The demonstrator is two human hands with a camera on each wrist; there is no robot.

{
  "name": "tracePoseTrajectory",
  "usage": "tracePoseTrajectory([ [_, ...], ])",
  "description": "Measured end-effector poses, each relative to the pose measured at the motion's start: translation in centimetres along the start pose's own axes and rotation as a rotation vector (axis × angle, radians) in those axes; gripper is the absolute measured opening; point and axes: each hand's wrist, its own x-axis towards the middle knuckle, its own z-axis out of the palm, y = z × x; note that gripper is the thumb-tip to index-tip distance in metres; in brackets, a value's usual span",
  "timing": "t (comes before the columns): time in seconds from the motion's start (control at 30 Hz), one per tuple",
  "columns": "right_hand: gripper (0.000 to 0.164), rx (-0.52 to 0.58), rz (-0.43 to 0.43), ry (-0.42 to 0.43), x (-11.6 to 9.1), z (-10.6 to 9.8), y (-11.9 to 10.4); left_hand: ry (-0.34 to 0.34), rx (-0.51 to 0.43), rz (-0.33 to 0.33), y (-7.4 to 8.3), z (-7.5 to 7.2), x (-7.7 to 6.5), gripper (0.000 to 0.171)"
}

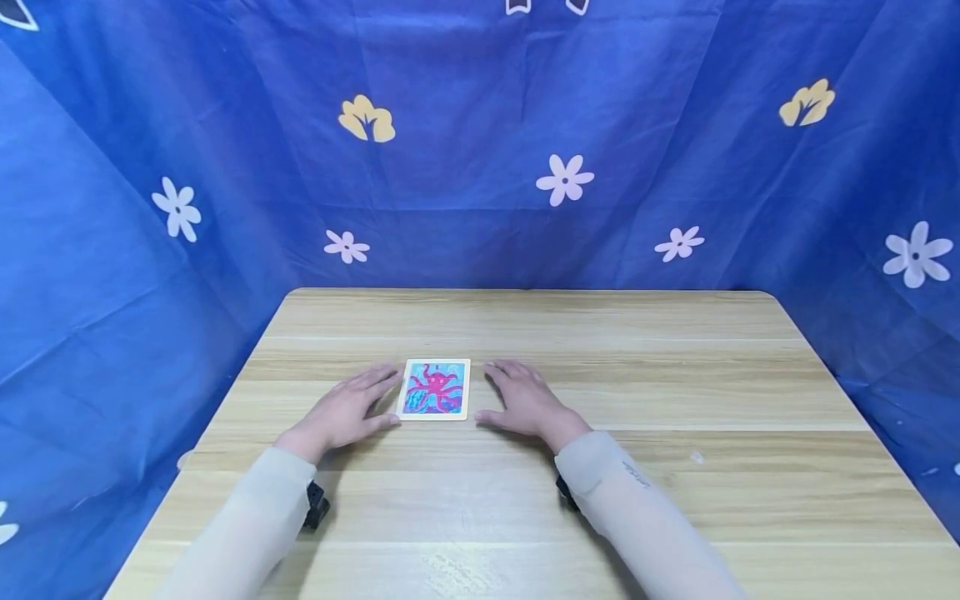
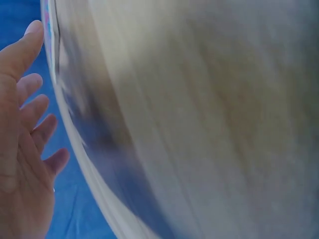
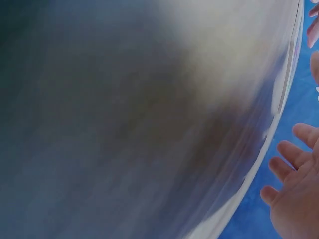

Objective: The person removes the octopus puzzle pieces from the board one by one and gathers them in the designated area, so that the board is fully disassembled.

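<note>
A square picture panel [image 1: 435, 390] with a pink octopus on blue and a pale border lies flat on the wooden table. At its left edge is my left hand [image 1: 348, 408], its fingers and thumb spread; the tips are at or very near the border, and I cannot tell if they touch. My right hand [image 1: 525, 402] rests to the right of the panel, a small gap away, with fingers and thumb apart. In the left wrist view the left hand [image 2: 22, 134] has loose fingers with nothing in them. The right wrist view shows the right hand [image 3: 299, 184] likewise holding nothing.
The pale wooden table [image 1: 637, 492] reaches back to a blue cloth [image 1: 465, 208] with flowers, which hangs behind and on both sides. A small whitish mark [image 1: 697, 457] is on the table at right. Black wrist straps [image 1: 316, 506] show below the sleeves.
</note>
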Motion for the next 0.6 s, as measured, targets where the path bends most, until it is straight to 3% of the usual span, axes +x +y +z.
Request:
tracePoseTrajectory([
  [0.6, 0.078, -0.068, -0.046, -0.089, 1.5, 0.4, -2.1, -0.064, -0.019, 0.021, -1.1, 0.5, 0.3, 0.066],
])
